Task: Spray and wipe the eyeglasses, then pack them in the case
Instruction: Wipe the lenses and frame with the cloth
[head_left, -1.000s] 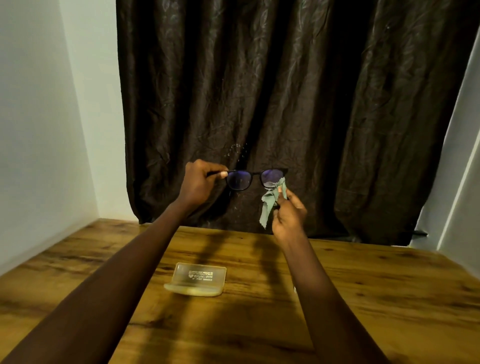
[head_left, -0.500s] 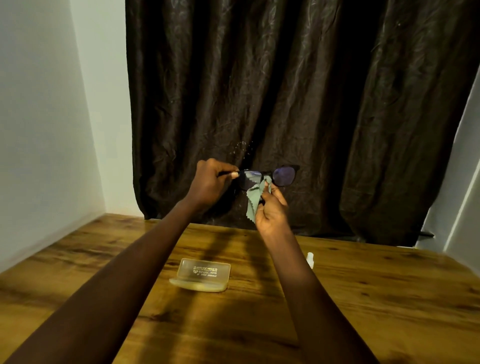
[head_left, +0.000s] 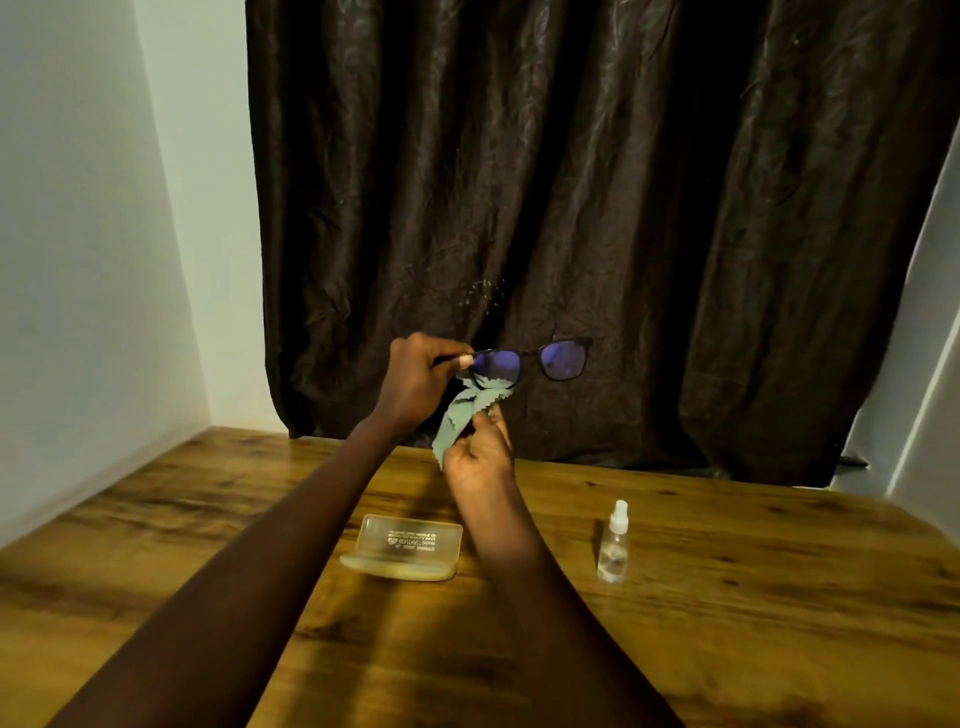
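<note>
Glasses (head_left: 561, 359), dark-framed with lenses tinted violet, held in the air above the table (head_left: 753, 623) and in front of the curtain (head_left: 571, 182). Left hand (head_left: 415, 379): fingers curled, thumb and forefinger pinching the frame at the left temple, beside the left lens. Right hand (head_left: 478, 457): below the glasses, fingers closed round the lower part of a green cloth (head_left: 460, 415); the cloth's zigzag upper edge reaches the bottom rim of the left lens. The right lens is uncovered. Case (head_left: 410, 545): translucent yellow, apparently open with its printed lid raised, resting on the table between the forearms. Bottle (head_left: 613, 545): small, clear, upright, with a white spray head, standing on the table right of the right forearm, well apart from the case.
</note>
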